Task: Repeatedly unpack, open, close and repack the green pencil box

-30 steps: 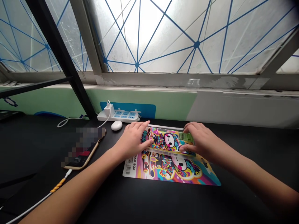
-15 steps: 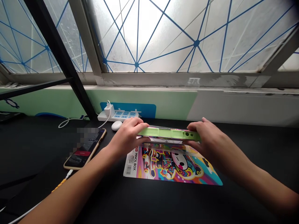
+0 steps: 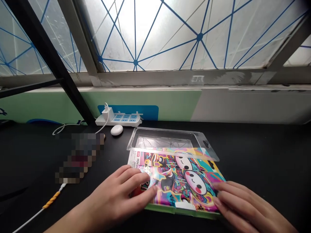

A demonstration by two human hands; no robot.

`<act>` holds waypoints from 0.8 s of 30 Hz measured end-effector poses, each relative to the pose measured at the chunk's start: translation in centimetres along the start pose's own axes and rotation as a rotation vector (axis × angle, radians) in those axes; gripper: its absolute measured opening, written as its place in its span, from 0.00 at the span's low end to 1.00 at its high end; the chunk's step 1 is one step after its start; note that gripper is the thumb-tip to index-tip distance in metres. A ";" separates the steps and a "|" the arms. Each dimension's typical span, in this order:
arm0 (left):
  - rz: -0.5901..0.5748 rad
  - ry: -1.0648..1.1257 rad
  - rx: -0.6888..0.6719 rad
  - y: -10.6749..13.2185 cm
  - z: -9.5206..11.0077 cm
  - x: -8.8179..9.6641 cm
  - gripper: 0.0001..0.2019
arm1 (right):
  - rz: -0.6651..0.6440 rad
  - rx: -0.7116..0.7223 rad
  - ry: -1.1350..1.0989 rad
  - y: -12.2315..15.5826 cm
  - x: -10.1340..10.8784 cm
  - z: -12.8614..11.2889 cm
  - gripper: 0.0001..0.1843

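Note:
A pencil box [image 3: 179,186] with a colourful cartoon lid and a green base edge lies near me, overlapping the printed card [image 3: 132,158] of the same design. My left hand [image 3: 126,189] rests on the box's left end, its fingers stretched over the lid and the thumb apart. At the right end, my right hand [image 3: 243,204] touches the lid's edge with extended fingertips. A white tab [image 3: 185,205] shows at the box's near edge. Behind it, a clear plastic tray [image 3: 165,133] lies across the far part of the card.
A white power strip [image 3: 126,119] with a plugged-in charger stands against the wall. In front of it sits a small white rounded case [image 3: 117,130]. A blurred-out phone [image 3: 79,158] with a white cable [image 3: 31,216] is on the left, below a black slanted post [image 3: 75,100].
The pencil box has come down towards me and turned from edge-on to lid-up. Both hands moved nearer with it and loosened. The clear tray now lies in plain view behind.

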State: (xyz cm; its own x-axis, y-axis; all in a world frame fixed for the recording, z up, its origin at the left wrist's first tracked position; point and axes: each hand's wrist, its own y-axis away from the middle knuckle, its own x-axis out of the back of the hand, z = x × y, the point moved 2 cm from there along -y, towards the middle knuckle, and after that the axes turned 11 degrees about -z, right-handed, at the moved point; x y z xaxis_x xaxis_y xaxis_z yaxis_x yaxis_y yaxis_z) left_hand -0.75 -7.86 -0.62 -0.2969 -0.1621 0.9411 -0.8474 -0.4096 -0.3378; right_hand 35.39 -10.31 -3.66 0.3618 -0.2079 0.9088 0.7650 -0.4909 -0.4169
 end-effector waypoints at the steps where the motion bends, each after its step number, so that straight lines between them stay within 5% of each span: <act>1: -0.019 0.071 0.038 0.1 -0.1 -0.3 0.18 | -0.017 0.034 -0.020 -0.5 0.0 0.2 0.24; 4: -0.111 0.297 0.216 0.5 -0.7 -0.8 0.28 | -0.013 -0.070 -0.116 -1.9 0.1 1.0 0.20; 9: -0.213 0.438 0.482 1.4 -1.3 -1.5 0.44 | -0.142 -0.303 -0.177 -2.0 -0.2 1.7 0.36; 16: -0.151 0.594 0.541 1.5 -1.7 -1.9 0.53 | -0.168 -0.366 -0.420 -2.2 1.1 2.2 0.35; 19: -0.117 0.659 0.612 1.7 -1.6 -2.2 0.60 | -0.079 -0.513 -0.588 -2.7 1.6 2.6 0.21; 24: -0.172 0.725 0.685 1.6 -1.4 -2.0 0.67 | 0.005 -0.794 -0.759 -3.3 1.5 3.4 0.23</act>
State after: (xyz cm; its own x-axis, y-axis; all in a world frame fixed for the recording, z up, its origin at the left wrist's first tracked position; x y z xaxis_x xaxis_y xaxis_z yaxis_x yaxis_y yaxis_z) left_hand -2.09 -6.94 -3.05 -0.5829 0.4390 0.6837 -0.5369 -0.8397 0.0815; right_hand 35.26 -6.10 -1.00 0.8059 0.2300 0.5455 0.3007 -0.9528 -0.0426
